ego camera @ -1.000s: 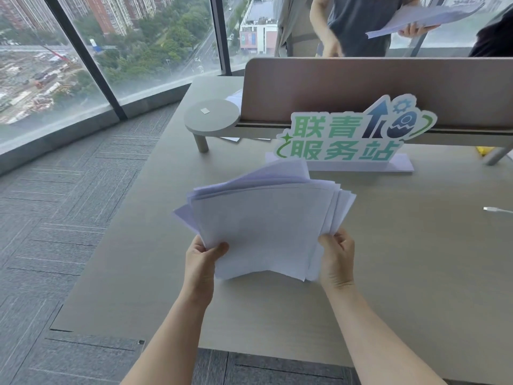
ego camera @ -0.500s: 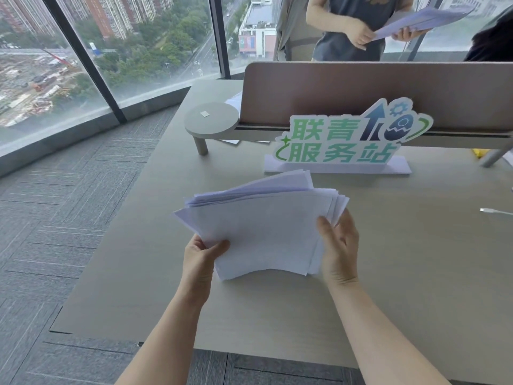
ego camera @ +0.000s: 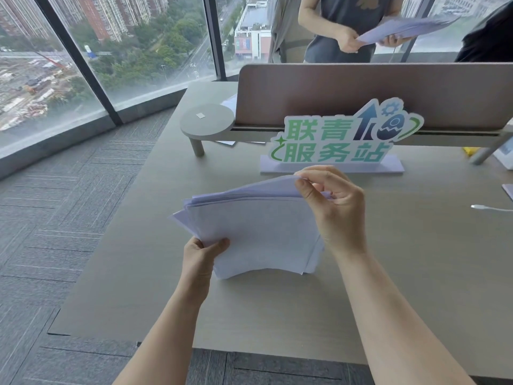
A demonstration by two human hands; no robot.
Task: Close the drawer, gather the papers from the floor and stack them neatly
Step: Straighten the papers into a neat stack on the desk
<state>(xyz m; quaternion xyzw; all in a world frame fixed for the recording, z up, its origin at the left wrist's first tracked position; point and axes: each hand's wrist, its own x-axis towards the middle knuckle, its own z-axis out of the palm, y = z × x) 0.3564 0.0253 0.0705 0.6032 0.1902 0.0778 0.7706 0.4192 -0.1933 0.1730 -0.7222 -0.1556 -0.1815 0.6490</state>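
Note:
A loose bundle of white papers (ego camera: 258, 229) stands on its lower edge on the grey desk (ego camera: 416, 287), its sheets fanned and uneven. My left hand (ego camera: 202, 254) grips the bundle's lower left corner. My right hand (ego camera: 333, 207) is at the top right corner, thumb and fingers pinching the upper sheets there. No drawer is in view.
A green-lettered sign (ego camera: 341, 140) on a white base stands just behind the papers, in front of a brown divider panel (ego camera: 374, 93). A white cable (ego camera: 488, 208) lies at the right. Across the desk a person (ego camera: 355, 26) holds more papers. Carpet and windows are to the left.
My right hand has gone from the bundle's lower right edge up to its top right corner and now pinches the top sheets. The left hand kept its hold.

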